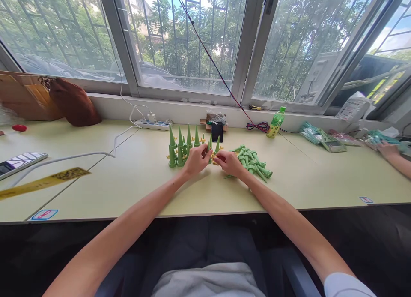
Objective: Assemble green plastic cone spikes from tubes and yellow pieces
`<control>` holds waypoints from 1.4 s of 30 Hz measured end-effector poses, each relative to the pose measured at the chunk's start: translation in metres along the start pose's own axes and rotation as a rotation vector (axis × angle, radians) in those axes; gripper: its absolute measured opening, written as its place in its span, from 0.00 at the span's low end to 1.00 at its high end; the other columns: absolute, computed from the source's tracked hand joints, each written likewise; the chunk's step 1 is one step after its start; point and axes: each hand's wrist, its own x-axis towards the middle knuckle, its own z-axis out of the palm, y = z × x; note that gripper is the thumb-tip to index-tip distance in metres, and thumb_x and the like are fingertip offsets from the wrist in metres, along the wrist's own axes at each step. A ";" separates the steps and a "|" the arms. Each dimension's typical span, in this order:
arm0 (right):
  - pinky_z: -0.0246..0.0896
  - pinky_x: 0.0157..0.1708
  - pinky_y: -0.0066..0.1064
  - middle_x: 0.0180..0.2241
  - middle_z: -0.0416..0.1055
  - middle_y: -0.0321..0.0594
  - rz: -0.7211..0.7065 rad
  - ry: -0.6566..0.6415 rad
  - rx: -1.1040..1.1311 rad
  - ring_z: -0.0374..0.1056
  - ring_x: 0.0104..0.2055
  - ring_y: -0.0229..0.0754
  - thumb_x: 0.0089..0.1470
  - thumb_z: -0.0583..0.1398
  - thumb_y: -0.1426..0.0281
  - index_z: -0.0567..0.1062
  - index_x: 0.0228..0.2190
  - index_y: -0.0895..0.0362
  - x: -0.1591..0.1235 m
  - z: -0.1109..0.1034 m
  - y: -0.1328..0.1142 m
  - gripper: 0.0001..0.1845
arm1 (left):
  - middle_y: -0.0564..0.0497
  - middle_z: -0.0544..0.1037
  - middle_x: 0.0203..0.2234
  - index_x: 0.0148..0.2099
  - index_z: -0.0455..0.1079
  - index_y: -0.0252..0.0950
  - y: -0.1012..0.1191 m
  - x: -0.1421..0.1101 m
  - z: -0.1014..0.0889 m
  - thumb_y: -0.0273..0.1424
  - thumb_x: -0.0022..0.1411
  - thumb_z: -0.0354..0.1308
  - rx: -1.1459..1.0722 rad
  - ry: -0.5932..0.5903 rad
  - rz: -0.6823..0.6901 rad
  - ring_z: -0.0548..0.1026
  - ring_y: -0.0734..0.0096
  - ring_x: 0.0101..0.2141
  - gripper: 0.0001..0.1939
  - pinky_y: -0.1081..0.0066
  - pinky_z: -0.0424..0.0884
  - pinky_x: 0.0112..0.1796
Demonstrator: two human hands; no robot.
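My left hand [196,159] is closed, its fingertips gripping a green plastic spike [210,147] that points upward. My right hand [230,163] pinches at a small yellow piece [214,158] close to that spike; the fingers partly cover it. Left of my hands, several green spikes [172,155] stand upright in a cluster, with little yellow parts sticking out of their sides. Another upright spike [217,144] is just behind my right fingers. Beyond my right hand lies a loose pile of green spikes [252,160], tumbled on their sides.
Behind the spikes are a dark phone [217,132], a power strip [154,124] and a green-labelled bottle [276,123]. A white cable [96,154] crosses the table [308,181] at left. Another person's hand [388,150] touches plastic bags [375,138] at far right.
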 end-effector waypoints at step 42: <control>0.55 0.28 0.27 0.23 0.72 0.37 -0.006 -0.021 -0.007 0.60 0.22 0.34 0.62 0.55 0.65 0.73 0.27 0.58 0.000 0.000 0.000 0.14 | 0.55 0.69 0.20 0.30 0.64 0.36 0.000 0.001 0.001 0.34 0.64 0.55 -0.011 0.018 0.001 0.64 0.75 0.21 0.10 0.72 0.62 0.27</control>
